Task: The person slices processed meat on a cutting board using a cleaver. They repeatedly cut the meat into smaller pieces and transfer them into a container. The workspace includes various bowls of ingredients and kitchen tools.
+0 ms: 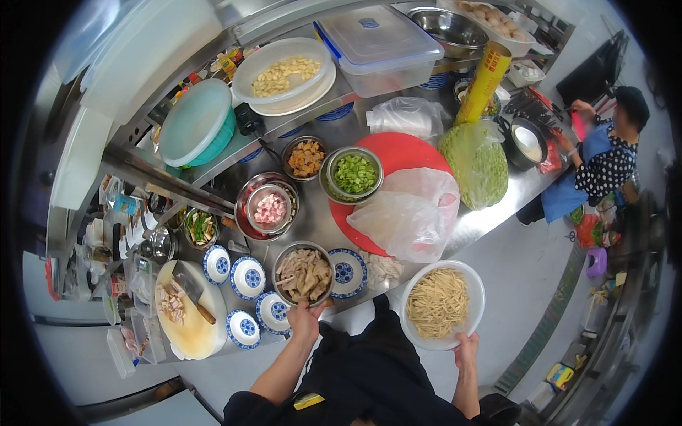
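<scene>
My left hand [305, 324] grips the near rim of a stainless steel bowl [303, 272] filled with brownish slices, probably cooked meat. The bowl is over the table's front edge, among blue-and-white patterned dishes [248, 277]. Off to the right, my right hand [465, 349] holds the rim of a white plastic basket [476, 290]. Pale yellow cut strips [438, 303] are heaped inside it, and it hangs beyond the table edge over the floor. Just past the left bowl lies another patterned dish [347, 272], with a crumpled cloth [381, 269] beside it.
A round cutting board [200, 333] at left carries a cleaver [186, 285] and chopped meat. Bowls of chopped greens [354, 174], diced pink meat [270, 209] and brown chunks [306, 158] stand further back. A plastic bag [410, 218] covers part of a red round board [391, 146]. Another person [597, 154] stands at right.
</scene>
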Available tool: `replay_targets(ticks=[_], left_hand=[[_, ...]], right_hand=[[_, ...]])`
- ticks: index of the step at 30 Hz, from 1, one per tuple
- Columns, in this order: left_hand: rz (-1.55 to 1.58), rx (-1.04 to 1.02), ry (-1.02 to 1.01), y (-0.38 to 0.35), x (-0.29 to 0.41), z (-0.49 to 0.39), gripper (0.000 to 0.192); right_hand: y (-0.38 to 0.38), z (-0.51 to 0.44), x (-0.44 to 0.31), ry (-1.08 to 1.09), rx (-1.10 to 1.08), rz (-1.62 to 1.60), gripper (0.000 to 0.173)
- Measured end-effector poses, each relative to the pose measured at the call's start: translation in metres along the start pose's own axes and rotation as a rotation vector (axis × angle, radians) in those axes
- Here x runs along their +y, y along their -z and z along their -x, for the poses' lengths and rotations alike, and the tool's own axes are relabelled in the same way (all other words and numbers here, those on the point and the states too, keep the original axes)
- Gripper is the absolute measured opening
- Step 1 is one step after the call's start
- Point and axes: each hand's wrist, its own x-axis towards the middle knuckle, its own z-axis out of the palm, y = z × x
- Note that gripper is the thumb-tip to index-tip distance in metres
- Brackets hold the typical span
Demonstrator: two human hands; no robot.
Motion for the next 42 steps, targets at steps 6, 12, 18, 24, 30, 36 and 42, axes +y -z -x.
replay_targets(ticks=[6, 12, 18, 24, 30, 36, 42], left_hand=[[-0.262, -0.237, -0.010, -0.100, 0.010, 0.014, 0.034], [-0.196, -0.591, 0.029, -0.296, 0.000, -0.022, 0.040], [-0.282, -0.343, 0.170, -0.405, -0.067, -0.110, 0.040], [-0.278, -0.198, 0.163, -0.377, -0.085, -0.141, 0.038], [-0.380, -0.422, -0.282, -0.250, 0.024, -0.047, 0.032], [-1.470, 0.147, -0.583, -0.054, -0.004, -0.025, 0.040], [-1.593, -0.141, -0.438, -0.001, -0.046, -0.121, 0.035]], right_hand=[[0.017, 0.005, 0.004, -0.007, 0.016, -0.078, 0.049], [0.058, -0.005, 0.042, 0.072, 0.043, 0.002, 0.053], [0.041, 0.020, 0.037, 0.079, 0.092, -0.077, 0.051], [0.021, 0.023, 0.000, 0.038, -0.077, 0.124, 0.054], [-0.013, -0.016, -0.015, 0.086, -0.214, 0.266, 0.052], [-0.046, -0.043, -0.029, 0.062, -0.371, 0.325, 0.048], [-0.066, -0.063, -0.030, 0.038, -0.444, 0.431, 0.046]])
